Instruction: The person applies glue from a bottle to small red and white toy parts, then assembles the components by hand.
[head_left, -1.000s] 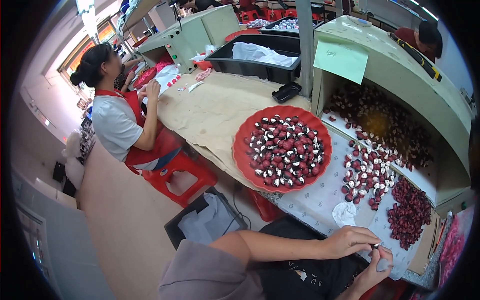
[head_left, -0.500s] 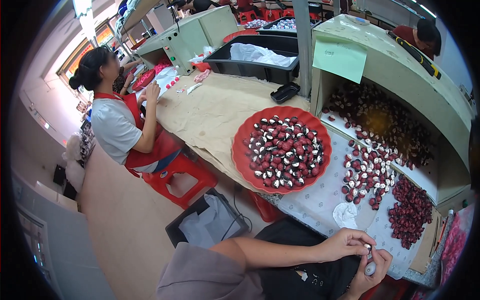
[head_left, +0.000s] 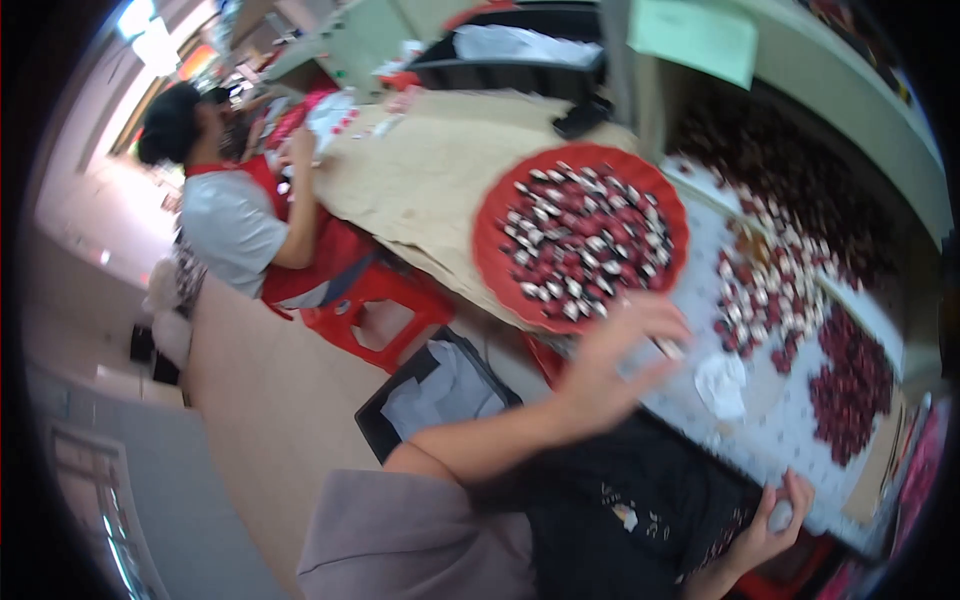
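My left hand, smeared by motion, is at the near right edge of a scalloped red plastic basin. A small dark-and-white ball shows between its thumb and fingers. Piled in the basin are many small dark red, black and white balls. By the table's front edge, my right hand is closed around a small tool with a rounded pale grey handle; the rest of the tool is hidden. A crumpled white tissue lies on the table between the hands.
Loose red-and-white balls and a heap of dark red scraps lie on the right, before a pale booth. A co-worker sits at the left. A black crate stands on the floor.
My left hand has parted from the right and swung left and away toward the basin with the small ball. My right hand keeps the tool, slightly farther right. The whole view has shifted.
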